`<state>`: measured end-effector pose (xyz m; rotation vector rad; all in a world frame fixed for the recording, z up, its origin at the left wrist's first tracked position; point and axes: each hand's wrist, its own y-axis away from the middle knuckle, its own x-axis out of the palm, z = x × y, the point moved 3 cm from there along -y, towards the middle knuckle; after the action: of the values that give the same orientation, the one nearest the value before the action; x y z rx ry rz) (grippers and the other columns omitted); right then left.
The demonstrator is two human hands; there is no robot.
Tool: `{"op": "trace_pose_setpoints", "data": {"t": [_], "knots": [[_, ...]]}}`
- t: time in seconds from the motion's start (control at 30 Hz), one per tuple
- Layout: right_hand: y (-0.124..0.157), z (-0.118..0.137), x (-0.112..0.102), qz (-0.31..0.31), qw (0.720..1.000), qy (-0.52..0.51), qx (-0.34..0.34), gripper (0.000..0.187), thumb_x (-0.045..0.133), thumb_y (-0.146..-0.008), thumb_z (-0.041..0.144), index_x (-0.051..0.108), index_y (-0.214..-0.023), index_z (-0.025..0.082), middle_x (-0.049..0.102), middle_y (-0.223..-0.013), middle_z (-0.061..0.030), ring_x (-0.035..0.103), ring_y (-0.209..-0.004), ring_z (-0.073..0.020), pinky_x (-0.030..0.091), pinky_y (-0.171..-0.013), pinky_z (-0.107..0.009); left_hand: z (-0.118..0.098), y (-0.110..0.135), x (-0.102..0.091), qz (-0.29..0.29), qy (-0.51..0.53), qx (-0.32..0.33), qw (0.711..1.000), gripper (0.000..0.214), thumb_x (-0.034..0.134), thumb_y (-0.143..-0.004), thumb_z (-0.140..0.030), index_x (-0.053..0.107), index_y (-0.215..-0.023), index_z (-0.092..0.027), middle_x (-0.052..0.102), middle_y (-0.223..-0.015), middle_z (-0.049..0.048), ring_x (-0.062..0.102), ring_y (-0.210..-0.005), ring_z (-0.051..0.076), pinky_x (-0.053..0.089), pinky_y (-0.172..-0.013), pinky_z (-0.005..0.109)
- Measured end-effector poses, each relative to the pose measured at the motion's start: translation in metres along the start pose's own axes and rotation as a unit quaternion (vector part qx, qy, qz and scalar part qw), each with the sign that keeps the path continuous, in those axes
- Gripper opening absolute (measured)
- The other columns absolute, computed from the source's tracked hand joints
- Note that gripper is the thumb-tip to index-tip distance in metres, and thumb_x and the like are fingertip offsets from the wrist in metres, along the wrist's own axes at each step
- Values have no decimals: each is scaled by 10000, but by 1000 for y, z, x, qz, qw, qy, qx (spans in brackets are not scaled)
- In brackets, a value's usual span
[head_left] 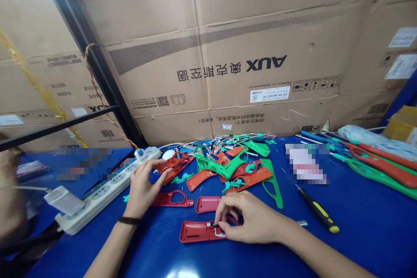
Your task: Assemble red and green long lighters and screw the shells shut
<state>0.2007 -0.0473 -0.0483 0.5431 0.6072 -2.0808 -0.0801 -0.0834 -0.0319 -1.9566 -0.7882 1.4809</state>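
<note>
- The right hand (249, 222) is resting in the lower middle of the frame, thumb and forefinger pinching shut on a small white-and-metal part (217, 227). It is too small to say just what it is, possibly a wire clip.
- That part is sitting at the right end of a flat red plastic half-shell (195, 232), which is lying on the blue table (358, 234) just left of the right hand.
- The left hand (143, 186) is lying left of centre with its fingers spread loose, gripping nothing. Its fingertips are reaching to an orange-red plastic shell (174, 166). A black wristband (129, 220) is circling the wrist.
- A red loop-shaped handle piece (171, 200) is lying just right of the left hand, and a small red rectangular cover (207, 203) is lying between the two hands.
- A heap of green and orange plastic shells (237, 167) is spreading across the middle of the frame, above both hands.
- A long white power strip (107, 191) is running diagonally at the left, just beside the left hand.
- A black-and-yellow screwdriver (317, 210) is lying to the right of the right hand, apart from it.
- Brown cardboard boxes (228, 30) are filling the upper frame behind the table.
</note>
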Motion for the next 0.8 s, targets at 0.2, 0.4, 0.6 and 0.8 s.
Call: {"op": "trace_pose_setpoints", "data": {"t": [0.2, 0.4, 0.6, 0.8], "knots": [[1, -3, 3, 24, 999, 22, 1, 174, 601, -688, 147, 681, -824, 222, 650, -708, 50, 482, -595, -77, 354, -547, -181, -3, 6, 14, 153, 58, 36, 986, 430, 560, -832, -507, 561, -1162, -231, 620, -1175, 83, 571, -1122, 265, 459, -936, 407], [1, 0, 2, 28, 999, 25, -4, 222, 594, -684, 130, 709, -846, 228, 641, -713, 38, 481, -612, -86, 367, -563, -188, -12, 9, 15, 198, 37, 49, 978, 458, 513, -869, -494, 535, -1257, -253, 587, -1258, 75, 532, -1188, 258, 424, -996, 389], [0, -3, 3, 29, 999, 21, -26, 291, 592, -698, 115, 724, -923, 244, 657, -742, 31, 494, -626, -90, 377, -572, -189, -3, 5, 8, 164, -16, 20, 986, 334, 436, -896, -429, 631, -1069, -220, 673, -1108, 69, 593, -1075, 249, 435, -949, 392], [0, -3, 2, 22, 999, 28, -33, 253, 609, -731, 146, 726, -934, 243, 649, -749, 20, 511, -647, -94, 391, -601, -194, 24, 7, 3, 119, -137, -106, 978, 309, 412, -828, -279, 647, -1010, -195, 681, -1104, 96, 602, -1078, 289, 458, -891, 424]]}}
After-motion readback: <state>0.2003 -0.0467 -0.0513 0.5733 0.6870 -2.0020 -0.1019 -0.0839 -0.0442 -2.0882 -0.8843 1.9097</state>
